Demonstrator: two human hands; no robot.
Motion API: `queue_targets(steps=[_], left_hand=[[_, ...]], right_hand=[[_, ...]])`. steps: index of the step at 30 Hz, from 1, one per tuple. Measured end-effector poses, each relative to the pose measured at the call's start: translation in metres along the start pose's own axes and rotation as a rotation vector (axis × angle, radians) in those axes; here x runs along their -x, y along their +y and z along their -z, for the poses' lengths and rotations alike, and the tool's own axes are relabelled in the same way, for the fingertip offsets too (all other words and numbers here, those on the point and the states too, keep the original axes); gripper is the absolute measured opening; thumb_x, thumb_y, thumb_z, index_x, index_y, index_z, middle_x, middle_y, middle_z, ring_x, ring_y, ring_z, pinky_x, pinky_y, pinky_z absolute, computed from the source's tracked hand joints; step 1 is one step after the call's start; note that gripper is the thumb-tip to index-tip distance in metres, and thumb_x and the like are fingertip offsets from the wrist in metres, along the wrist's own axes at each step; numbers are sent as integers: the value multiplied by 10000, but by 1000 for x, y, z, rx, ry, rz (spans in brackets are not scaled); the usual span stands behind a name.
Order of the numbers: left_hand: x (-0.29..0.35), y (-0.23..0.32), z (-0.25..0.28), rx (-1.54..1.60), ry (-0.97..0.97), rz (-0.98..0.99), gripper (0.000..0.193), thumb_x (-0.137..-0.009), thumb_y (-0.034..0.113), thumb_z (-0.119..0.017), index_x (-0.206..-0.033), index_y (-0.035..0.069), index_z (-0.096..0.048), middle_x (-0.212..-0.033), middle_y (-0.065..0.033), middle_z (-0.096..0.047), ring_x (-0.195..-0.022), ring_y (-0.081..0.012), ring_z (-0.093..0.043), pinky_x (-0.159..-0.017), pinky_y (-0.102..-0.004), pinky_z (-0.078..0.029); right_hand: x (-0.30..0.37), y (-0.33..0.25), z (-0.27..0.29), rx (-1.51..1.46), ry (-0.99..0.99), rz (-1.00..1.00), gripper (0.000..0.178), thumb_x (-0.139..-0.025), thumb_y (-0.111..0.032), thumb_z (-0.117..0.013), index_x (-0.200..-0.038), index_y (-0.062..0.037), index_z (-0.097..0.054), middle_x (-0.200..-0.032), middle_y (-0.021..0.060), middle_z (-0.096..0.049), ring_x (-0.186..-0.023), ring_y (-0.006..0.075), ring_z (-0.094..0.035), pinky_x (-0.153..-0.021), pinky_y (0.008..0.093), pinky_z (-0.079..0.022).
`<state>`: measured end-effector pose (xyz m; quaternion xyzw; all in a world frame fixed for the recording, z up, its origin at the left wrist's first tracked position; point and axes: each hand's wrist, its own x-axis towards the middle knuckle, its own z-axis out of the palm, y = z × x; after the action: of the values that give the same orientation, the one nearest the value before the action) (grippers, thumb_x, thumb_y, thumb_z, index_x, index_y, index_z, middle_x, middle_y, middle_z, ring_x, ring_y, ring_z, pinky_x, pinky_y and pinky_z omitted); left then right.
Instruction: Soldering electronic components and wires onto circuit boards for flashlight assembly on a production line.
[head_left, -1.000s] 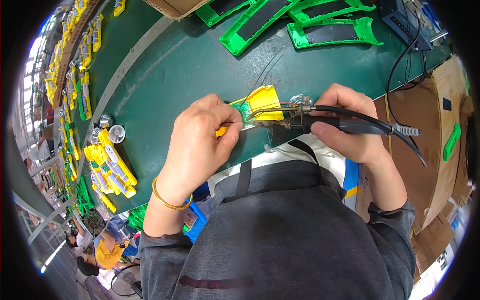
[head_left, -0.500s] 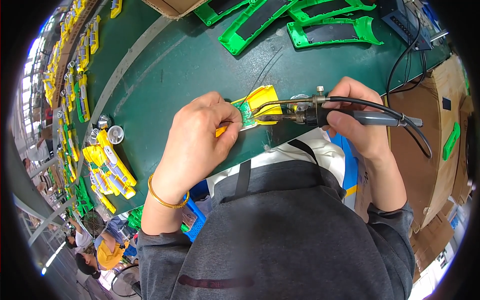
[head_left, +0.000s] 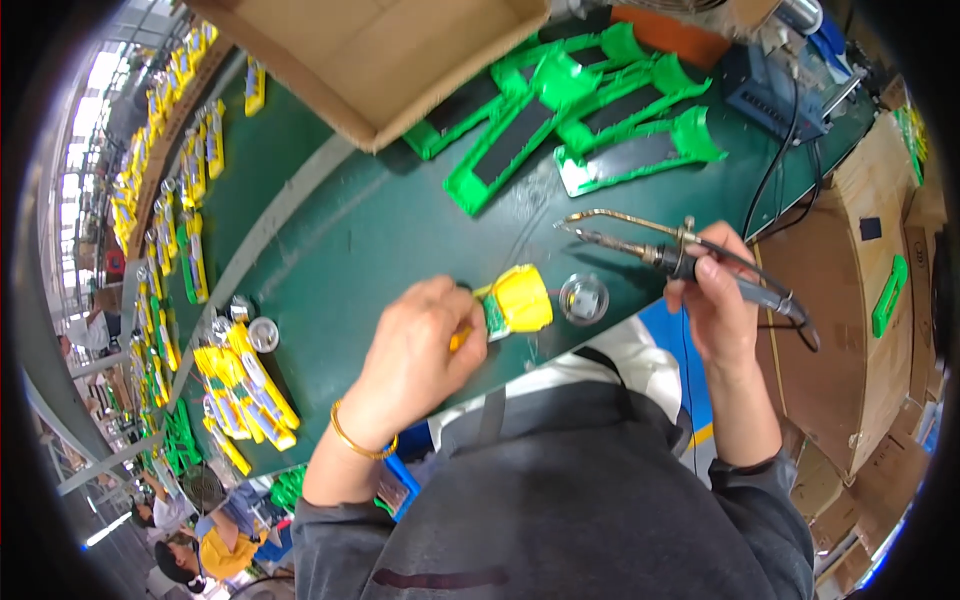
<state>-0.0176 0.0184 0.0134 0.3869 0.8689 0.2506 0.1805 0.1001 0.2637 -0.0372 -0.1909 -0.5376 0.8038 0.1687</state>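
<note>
My left hand [head_left: 425, 332] is closed on the near-left end of a yellow plastic housing [head_left: 525, 300], just over the table's front edge. A small green circuit board [head_left: 495, 316] shows at the housing beside my fingertips, which hide part of it. My right hand [head_left: 722, 305] grips the dark handle of a soldering iron [head_left: 640, 250]. A thin curved metal tube runs along the iron, fed by a black cable. The iron's tip points left, above the table and apart from the board. Right of the housing lies a round clear lamp head [head_left: 583, 299], close to it.
Green housing shells [head_left: 640, 160] with dark panels lie at the back, beside a cardboard box [head_left: 400, 75]. A blue control unit [head_left: 770, 95] stands at the far right. Yellow assemblies [head_left: 240, 385] are grouped on the left. Large cardboard [head_left: 825, 300] flanks the table's right side.
The soldering iron has come away from the board, up and to the right. My left hand keeps its hold on the housing. The view has shifted, showing more of the table's far side.
</note>
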Motion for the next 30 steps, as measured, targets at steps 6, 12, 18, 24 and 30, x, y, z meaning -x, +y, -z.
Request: queue_targets(steps=[6,12,18,24,30], left_hand=[[-44,-5,13,-53,415,-53,178,-733,124,-707,-839,48,-586,-785,-102,-590,-678,-281,-584,-616,-363,-476],[-85,-28,13,-320,408,-175,121,-693,85,-679,-780,53,-601,-764,-123,-578,-720,-334,-590,-616,-423,-481],[2,-56,20,-337,197,35,118,-700,25,-674,-806,51,-629,-761,-96,-570,-702,-283,-586,-608,-371,-479],[-25,-20,-3,-123,318,-110,103,-758,71,-643,-857,44,-634,-756,-117,-601,-705,-305,-603,-627,-384,-488],[-58,7,-35,-63,308,-155,90,-750,131,-662,-785,57,-624,-702,-103,-604,-684,-302,-598,-620,-391,-472]], right_hand=[[-1,2,13,-163,112,-4,213,-866,-253,-559,-921,-57,-492,-746,81,-568,-596,123,-520,-489,230,-408],[0,-13,10,-235,-23,82,218,-912,-233,-508,-1040,-59,-479,-888,71,-559,-725,116,-496,-573,217,-388],[-2,-8,23,-278,-79,99,227,-912,-209,-506,-1057,-35,-484,-930,81,-565,-746,129,-475,-602,229,-384],[3,-6,9,-282,-75,80,232,-907,-222,-511,-1044,-37,-485,-924,84,-563,-738,134,-492,-597,234,-393],[1,-1,-10,-259,-72,85,242,-891,-258,-539,-1027,-70,-473,-888,74,-548,-715,130,-492,-505,226,-378]])
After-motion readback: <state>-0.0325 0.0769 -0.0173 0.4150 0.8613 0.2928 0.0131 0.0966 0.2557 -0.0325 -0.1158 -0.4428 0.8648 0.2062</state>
